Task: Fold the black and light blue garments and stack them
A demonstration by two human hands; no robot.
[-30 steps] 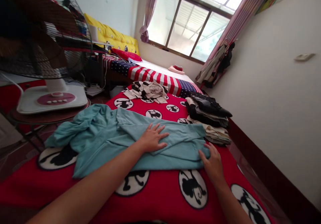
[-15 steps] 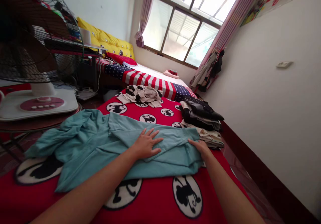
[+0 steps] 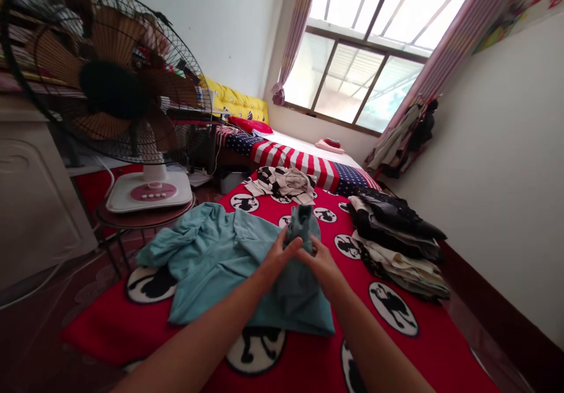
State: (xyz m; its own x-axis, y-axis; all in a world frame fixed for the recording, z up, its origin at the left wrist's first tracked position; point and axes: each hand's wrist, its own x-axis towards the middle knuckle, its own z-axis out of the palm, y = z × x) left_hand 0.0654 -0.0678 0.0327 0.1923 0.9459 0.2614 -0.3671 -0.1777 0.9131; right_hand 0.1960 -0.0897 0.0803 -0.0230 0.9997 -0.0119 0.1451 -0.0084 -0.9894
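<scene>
A teal long garment, seemingly a hooded top, lies spread on a red blanket patterned with black figures in white ovals. Its right end is lifted and bunched upright between my hands. My left hand grips the raised fabric from the left, and my right hand closes on it from the right, the two nearly touching. Some fingertips are hidden behind the cloth. The garment's left part stays flat and wrinkled, reaching toward the fan.
Right of the garment is a stack of folded clothes. Beyond it lies a crumpled black-and-cream garment. An electric fan stands on a round stool at left. A bed with a striped cover is under the window.
My left hand has left the flat middle of the garment and joined my right hand. The garment's right end has been lifted and folded inward. The view has shifted left.
</scene>
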